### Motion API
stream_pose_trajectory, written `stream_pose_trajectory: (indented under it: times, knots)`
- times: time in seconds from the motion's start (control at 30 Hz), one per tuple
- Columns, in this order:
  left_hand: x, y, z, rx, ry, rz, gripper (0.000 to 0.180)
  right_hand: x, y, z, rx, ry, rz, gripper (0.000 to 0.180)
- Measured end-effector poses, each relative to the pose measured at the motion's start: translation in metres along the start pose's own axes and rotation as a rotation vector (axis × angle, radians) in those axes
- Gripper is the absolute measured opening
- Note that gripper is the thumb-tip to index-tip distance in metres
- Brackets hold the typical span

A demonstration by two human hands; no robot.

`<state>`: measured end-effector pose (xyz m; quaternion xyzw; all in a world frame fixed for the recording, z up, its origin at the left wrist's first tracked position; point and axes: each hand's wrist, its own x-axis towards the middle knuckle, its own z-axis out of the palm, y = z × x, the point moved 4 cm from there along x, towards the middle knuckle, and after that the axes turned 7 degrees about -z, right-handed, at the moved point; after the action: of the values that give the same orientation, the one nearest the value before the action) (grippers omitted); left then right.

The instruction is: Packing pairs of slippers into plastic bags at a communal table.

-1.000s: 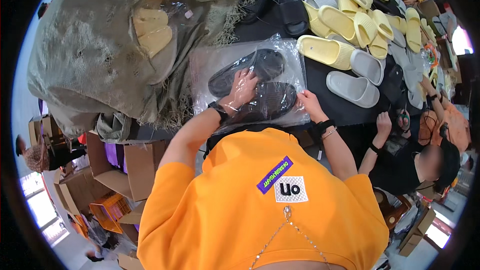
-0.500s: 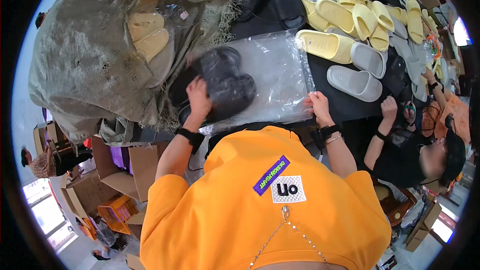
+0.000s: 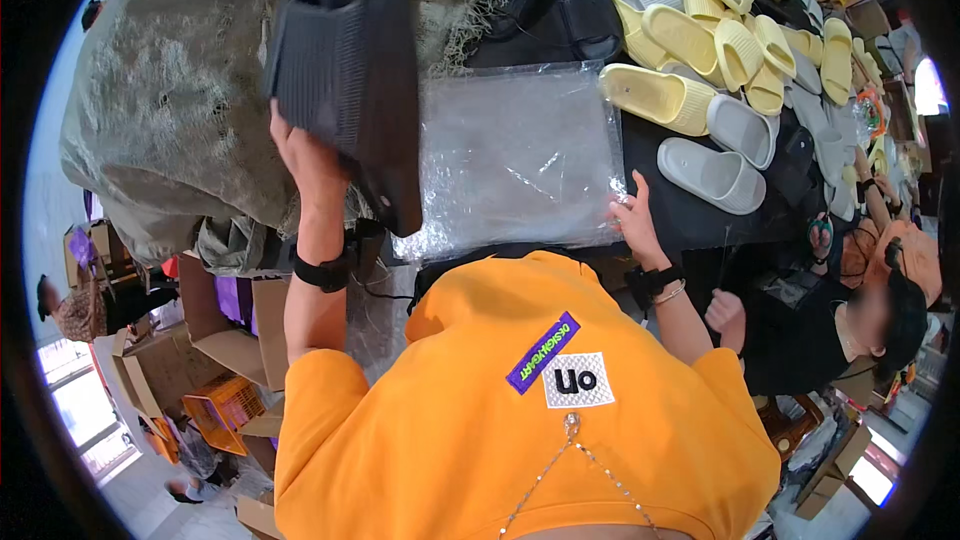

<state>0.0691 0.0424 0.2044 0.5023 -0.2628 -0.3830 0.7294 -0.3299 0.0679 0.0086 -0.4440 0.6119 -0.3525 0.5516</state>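
A black slide slipper (image 3: 335, 70) with a ribbed strap is raised in my left hand (image 3: 312, 155), which is closed around it. Behind it, a dark sole edge looks like a second slipper, but I cannot tell how the two sit together. A clear plastic bag (image 3: 510, 155) lies flat on the dark table, to the right of the raised footwear. At the bag's lower right edge my right hand (image 3: 642, 225) rests with fingers apart, the fingertips touching the plastic.
An olive woven sack (image 3: 160, 110) bulks at the left. Black slides (image 3: 583, 10) and piled yellow slippers (image 3: 665, 100) lie beyond the bag, with grey slippers (image 3: 710, 175) to the right. A co-worker (image 3: 820, 320) sits at the right; cardboard boxes (image 3: 215, 335) stand lower left.
My left hand has lifted the black slipper up and leftward, off the plastic bag. My right hand has loosened its pinch on the bag's edge. The yellow slipper in the sack is now hidden.
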Motion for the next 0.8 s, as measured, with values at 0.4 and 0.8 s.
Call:
stream_pose_trajectory:
  times: [0.4, 0.8]
  knots:
    - [-0.065, -0.253, 0.091, 1.357, -0.533, 0.344, 0.026, 0.011, 0.050, 0.018, -0.283, -0.230, -0.104, 0.033]
    - [0.057, -0.206, -0.014, 1.704, -0.100, 0.292, 0.026, 0.001, 0.025, 0.017, -0.305, -0.208, -0.309, 0.037]
